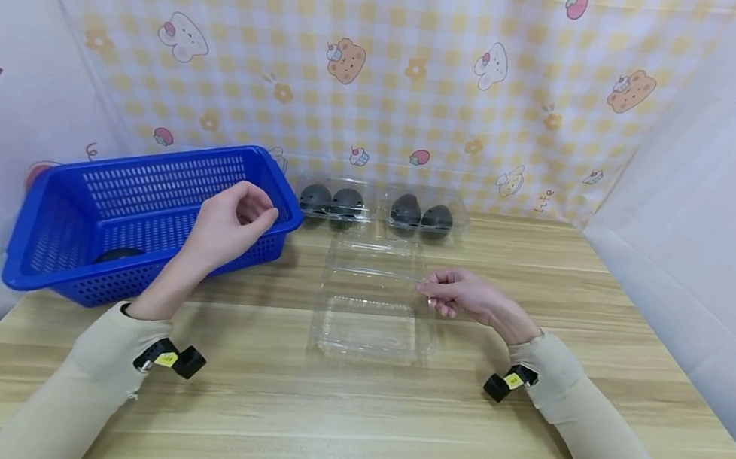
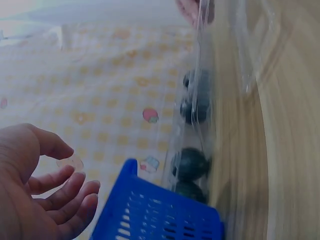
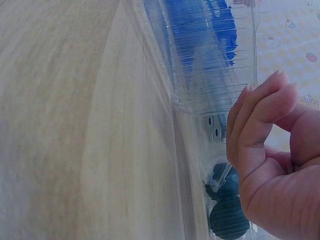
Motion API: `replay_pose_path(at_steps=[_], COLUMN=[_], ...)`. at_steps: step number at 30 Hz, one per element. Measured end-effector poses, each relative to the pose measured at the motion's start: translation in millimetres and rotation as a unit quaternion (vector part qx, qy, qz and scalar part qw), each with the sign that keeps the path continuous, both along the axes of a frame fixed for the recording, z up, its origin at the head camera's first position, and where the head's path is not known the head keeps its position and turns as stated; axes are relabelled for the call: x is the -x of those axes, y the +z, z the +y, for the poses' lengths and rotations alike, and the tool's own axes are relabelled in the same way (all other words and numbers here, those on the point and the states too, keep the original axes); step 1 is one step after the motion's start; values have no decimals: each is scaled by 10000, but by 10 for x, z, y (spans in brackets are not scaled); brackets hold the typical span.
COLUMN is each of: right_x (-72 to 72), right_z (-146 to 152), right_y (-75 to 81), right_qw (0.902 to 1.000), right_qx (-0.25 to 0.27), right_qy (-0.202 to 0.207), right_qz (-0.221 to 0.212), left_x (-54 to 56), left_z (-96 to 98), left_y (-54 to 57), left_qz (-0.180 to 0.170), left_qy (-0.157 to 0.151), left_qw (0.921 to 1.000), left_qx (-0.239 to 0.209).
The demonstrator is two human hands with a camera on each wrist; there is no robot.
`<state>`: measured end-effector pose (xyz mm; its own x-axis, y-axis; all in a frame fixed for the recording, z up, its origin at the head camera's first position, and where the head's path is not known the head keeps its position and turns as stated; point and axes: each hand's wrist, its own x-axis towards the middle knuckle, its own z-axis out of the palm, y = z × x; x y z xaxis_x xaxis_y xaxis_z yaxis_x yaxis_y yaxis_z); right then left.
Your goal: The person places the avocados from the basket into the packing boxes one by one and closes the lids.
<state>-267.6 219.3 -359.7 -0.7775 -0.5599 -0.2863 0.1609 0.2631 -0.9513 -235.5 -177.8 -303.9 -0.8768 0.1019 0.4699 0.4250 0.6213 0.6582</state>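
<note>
An unfolded clear plastic clamshell box [image 1: 366, 328] lies on the wooden table, its lid side toward the back. At its right edge my right hand [image 1: 469, 296] pinches the rim between thumb and fingers; the right wrist view shows those fingertips [image 3: 285, 92] against the clear wall. My left hand [image 1: 232, 222] hovers over the right end of the blue basket [image 1: 163, 176], fingers loosely bent and holding nothing, as the left wrist view also shows. Inside the basket, at its near left, sits a dark rounded avocado-like fruit [image 1: 120, 254], partly hidden by the basket wall.
Behind the unfolded box, two closed clear clamshells stand side by side against the checked cloth [image 1: 386, 72]. The left clamshell [image 1: 339, 184] and the right clamshell [image 1: 456, 202] each hold two dark green fruits. White cloth walls [image 1: 718, 148] bound the table's sides.
</note>
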Motion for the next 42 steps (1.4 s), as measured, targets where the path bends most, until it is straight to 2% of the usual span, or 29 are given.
replay_pose_path(at_steps=[7, 17, 20, 24, 28, 32, 35, 38, 42], right_x=[15, 28, 26, 25, 22, 18, 20, 24, 27], right_z=[17, 12, 10, 12, 12, 11, 16, 23, 25], right_y=[-20, -21, -21, -23, -24, -22, -25, -26, -31], right_qw=[10000, 10000, 10000, 9999, 10000, 10000, 10000, 10000, 10000], right_qx=[-29, -21, -52, -96, -69, -43, -45, -35, -8], right_qy=[51, 22, 9, 0, -28, -3, 16, 26, 31], right_qz=[57, 21, 20, 33, 13, -8, 4, 19, 13], left_x=[203, 439, 479, 509, 540, 581, 606, 613, 614], left_z=[-147, -213, -212, -219, -238, -249, -256, -258, -264], left_y=[-71, -27, -10, 2, 5, 5, 1, 4, -2], left_qz=[-235, -961, -1442, -2129, -2539, -2802, -2888, -2947, -3175], left_qy=[305, 542, 521, 375, 203, 56, -57, -132, -180], left_qw=[9991, 9939, 9881, 9757, 9650, 9566, 9532, 9504, 9418], left_qx=[-156, -26, 66, 362, 632, 799, 894, 989, 1092])
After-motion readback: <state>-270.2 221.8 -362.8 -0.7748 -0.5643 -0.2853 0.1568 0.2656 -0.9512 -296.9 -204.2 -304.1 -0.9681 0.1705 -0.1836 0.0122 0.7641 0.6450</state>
